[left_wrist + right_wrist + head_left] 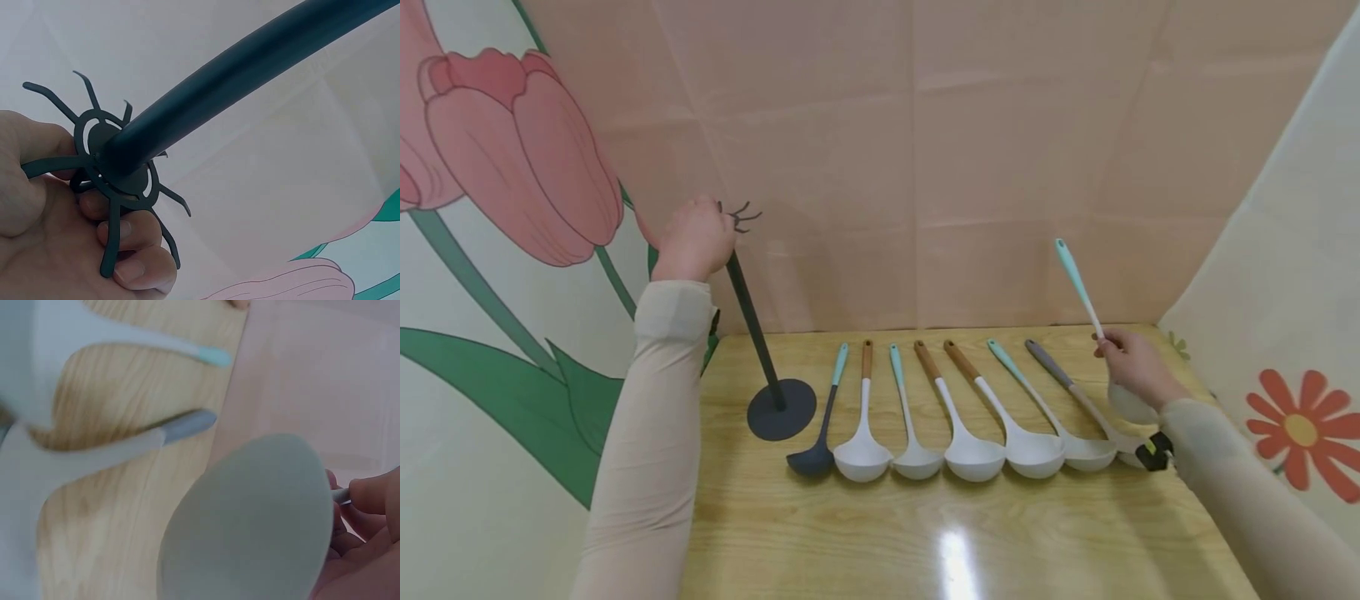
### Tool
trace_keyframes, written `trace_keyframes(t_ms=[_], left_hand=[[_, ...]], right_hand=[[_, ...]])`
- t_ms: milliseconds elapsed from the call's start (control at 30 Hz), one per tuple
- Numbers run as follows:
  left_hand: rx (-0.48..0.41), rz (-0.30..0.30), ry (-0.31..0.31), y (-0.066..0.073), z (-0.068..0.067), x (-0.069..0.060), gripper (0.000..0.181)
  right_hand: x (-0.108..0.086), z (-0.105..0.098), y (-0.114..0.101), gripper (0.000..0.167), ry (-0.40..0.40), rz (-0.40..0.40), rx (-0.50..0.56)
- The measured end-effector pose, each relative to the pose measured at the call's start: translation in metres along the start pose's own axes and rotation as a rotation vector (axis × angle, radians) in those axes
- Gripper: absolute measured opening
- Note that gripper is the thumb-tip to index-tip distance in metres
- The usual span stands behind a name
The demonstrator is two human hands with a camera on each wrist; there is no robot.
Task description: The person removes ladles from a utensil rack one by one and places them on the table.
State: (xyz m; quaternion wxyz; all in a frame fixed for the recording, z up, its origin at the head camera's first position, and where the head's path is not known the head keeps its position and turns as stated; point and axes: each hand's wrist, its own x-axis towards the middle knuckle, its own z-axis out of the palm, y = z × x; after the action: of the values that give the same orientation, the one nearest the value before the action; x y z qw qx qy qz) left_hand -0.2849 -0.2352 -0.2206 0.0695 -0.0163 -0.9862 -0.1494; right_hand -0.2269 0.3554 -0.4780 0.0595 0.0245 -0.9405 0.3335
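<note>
My left hand [692,237] grips the hooked top of a black utensil stand [752,325], its fingers curled among the hooks [111,237] in the left wrist view. The stand's round base [781,408] appears to rest on the table at the left. At the right, my right hand [1138,367] pinches the white shaft of a mint-handled ladle [1078,279] near its bowl. That handle points up and away; the pale bowl [250,525] fills much of the right wrist view. Beside this hand lies a grey-handled ladle [1060,367], its bowl partly hidden by the wristband.
Several ladles lie in a row on the wooden table [820,533], handles toward the back. They include a dark-bowled one [812,461], a wood-handled white one [862,458] and a mint-handled white one [917,461]. A pinkish sheet [850,167] hangs behind the table.
</note>
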Motion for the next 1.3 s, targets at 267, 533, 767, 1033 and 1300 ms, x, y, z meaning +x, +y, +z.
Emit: trace_keyframes(t_ms=[267,533,767,1033,1300], left_hand=[[0.003,0.002,-0.005,0.001,0.000,0.000,0.055],[-0.002,-0.001,-0.012,0.004,0.001,0.001,0.054],[-0.005,-0.004,-0.010,0.003,0.002,0.001,0.053],[-0.012,-0.014,-0.014,0.001,0.001,0.001,0.052],[-0.011,-0.010,-0.008,-0.001,0.000,0.001,0.052]], right_hand=[[-0.007,-0.008,0.025,0.044,-0.003,0.029,-0.024],[-0.011,-0.009,0.053,0.037,0.058,0.037,-0.075],[-0.013,-0.009,0.071,0.036,0.008,0.080,-0.125],[-0.014,-0.006,0.076,0.038,0.004,0.083,-0.162],[-0.012,-0.008,0.086,0.033,0.034,0.067,-0.220]])
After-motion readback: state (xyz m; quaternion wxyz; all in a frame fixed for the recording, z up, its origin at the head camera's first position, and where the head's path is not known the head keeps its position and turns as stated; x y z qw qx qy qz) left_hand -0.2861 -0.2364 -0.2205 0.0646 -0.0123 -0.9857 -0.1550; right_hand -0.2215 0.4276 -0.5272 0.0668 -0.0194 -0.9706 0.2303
